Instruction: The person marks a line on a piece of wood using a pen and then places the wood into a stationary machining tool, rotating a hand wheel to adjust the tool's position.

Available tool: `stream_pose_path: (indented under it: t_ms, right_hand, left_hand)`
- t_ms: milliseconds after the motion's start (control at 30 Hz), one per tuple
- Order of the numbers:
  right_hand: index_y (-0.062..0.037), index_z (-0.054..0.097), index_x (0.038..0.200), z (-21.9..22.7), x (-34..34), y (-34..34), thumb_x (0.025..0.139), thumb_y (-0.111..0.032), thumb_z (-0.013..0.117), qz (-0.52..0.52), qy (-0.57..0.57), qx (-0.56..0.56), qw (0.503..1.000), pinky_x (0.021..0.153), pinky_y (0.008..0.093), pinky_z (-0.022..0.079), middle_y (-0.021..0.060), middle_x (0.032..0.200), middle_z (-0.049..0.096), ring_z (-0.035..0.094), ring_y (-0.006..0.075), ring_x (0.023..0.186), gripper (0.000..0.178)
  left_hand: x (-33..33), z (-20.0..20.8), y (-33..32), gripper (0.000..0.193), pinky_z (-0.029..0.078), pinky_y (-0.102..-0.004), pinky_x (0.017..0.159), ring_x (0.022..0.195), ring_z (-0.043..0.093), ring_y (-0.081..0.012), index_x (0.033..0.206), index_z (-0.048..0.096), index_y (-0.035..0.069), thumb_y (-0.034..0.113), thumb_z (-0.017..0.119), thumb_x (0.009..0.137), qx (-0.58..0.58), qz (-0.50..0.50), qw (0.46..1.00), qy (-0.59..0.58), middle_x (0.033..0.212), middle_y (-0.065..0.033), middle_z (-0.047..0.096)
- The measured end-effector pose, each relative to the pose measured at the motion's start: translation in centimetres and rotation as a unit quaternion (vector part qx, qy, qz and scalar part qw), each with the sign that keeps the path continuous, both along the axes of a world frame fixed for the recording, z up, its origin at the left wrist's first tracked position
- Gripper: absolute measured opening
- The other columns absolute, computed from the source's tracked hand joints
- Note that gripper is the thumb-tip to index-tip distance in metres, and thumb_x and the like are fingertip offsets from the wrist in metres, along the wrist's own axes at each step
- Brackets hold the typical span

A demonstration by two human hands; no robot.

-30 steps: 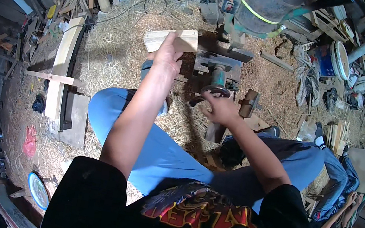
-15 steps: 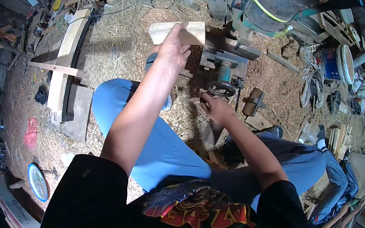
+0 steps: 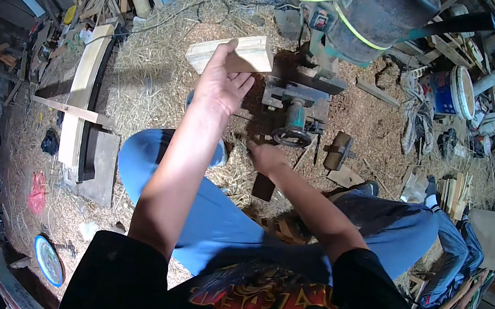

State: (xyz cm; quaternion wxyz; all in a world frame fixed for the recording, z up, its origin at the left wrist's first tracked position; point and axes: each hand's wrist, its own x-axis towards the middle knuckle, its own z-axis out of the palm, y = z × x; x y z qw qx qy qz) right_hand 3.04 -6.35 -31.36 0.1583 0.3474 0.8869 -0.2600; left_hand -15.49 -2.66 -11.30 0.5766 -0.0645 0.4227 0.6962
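Observation:
My left hand is closed on a thick pale wooden block, thumb over the near side and fingers beneath. The block hangs left of a green vise-like fixture with a dark handwheel. Just below that wheel, my right hand is closed, its fingertips partly in shadow. A dark, flat-bladed tool shows under the right wrist and appears held in that hand; its handle is hidden. Its exact kind is unclear.
A brown cylindrical piece lies right of the fixture. Behind stands a large dark drum with a yellow band. Long boards lie left, a blue bucket right. Another person's jeans-clad legs are at the right. Shavings and straw cover the ground.
My right hand and the flat-bladed tool have moved left, and the blade looks darker and more turned. The block has shifted slightly left, still in my left hand. The view has shifted a little.

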Motion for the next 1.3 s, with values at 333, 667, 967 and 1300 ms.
stream_pose_path:
  t_ms: [333,667,967,1300]
  right_hand:
    - [-0.0118,0.046,0.147,-5.7,2.9,0.3,0.092,-0.038,0.067,0.035,0.068,0.045,0.996,0.085,0.0510,0.056,0.0247,0.107,0.071,0.069,0.0416,0.102,0.064]
    - [-0.0059,0.070,0.090,3.4,15.3,4.7,0.074,-0.028,0.078,0.112,-0.007,0.036,0.993,0.077,0.0487,0.055,0.0166,0.086,0.071,0.070,0.0388,0.086,0.029]
    - [-0.0050,0.062,0.099,18.2,19.2,12.2,0.079,-0.017,0.075,-0.113,0.002,0.137,0.984,0.074,0.0496,0.053,0.0201,0.088,0.070,0.068,0.0432,0.089,0.026]
    - [-0.0026,0.048,0.107,18.8,23.1,15.5,0.089,-0.001,0.058,-0.034,0.111,0.112,0.987,0.075,0.0537,0.047,0.0251,0.089,0.063,0.061,0.0492,0.090,0.021]
  left_hand:
    - [0.3,-0.3,0.9,0.075,0.033,-0.0442,0.116,0.127,0.048,-0.0286,0.134,0.048,0.008,0.039,0.086,0.076,-0.007,-0.007,1.000,-0.026,0.131,-0.0105,0.051]
    - [1.9,-2.5,1.4,0.081,0.034,-0.0439,0.115,0.128,0.046,-0.0293,0.139,0.045,0.009,0.038,0.086,0.077,-0.057,-0.015,0.998,-0.025,0.134,-0.0119,0.049]
    - [2.4,-4.1,0.6,0.100,0.025,-0.0500,0.120,0.141,0.038,-0.0366,0.152,0.032,0.009,0.044,0.086,0.075,-0.076,-0.008,0.997,0.007,0.149,-0.0181,0.042]
    - [2.7,-17.3,2.2,0.130,0.039,-0.0429,0.113,0.131,0.048,-0.0305,0.155,-0.011,0.011,0.017,0.089,0.073,-0.063,0.106,0.965,0.230,0.146,-0.0191,0.042]
